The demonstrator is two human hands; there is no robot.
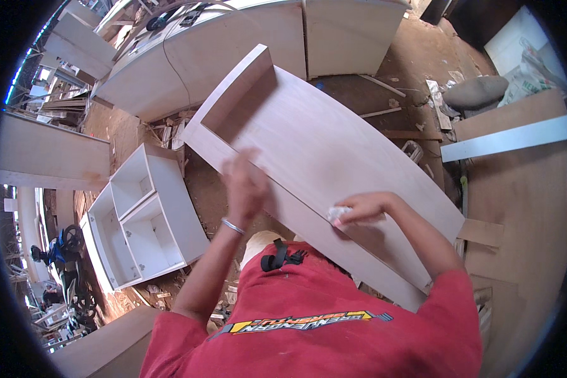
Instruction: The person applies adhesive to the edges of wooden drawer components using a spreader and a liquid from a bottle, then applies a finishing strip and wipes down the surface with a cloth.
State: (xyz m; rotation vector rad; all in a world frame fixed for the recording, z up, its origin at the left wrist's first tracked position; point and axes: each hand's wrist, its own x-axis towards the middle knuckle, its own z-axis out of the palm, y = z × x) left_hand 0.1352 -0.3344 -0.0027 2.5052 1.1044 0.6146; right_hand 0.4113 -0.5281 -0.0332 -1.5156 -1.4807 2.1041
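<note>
Right hand (365, 206): grip pinched on white rag (339, 213), pressed to panel (334, 151). Left hand (244, 189) blurred, fingers spread wide, flat on panel's near edge. We judge panel stiff, heavy, smooth-faced, likely slippery; best held at long edges, both hands. Rag soft, light. Farther left: white cabinet (142, 217) on floor.

Your single view comes from the head-worn fisheye camera, the left one of its pair, looking steeply down over your red-shirted torso (334, 321) from close range. It faces forward and down onto the long pale panel (334, 157) across the centre (straight edges bow near the rim). A dark circular border frames the picture. No second view is supplied, so no overlap applies.
</note>
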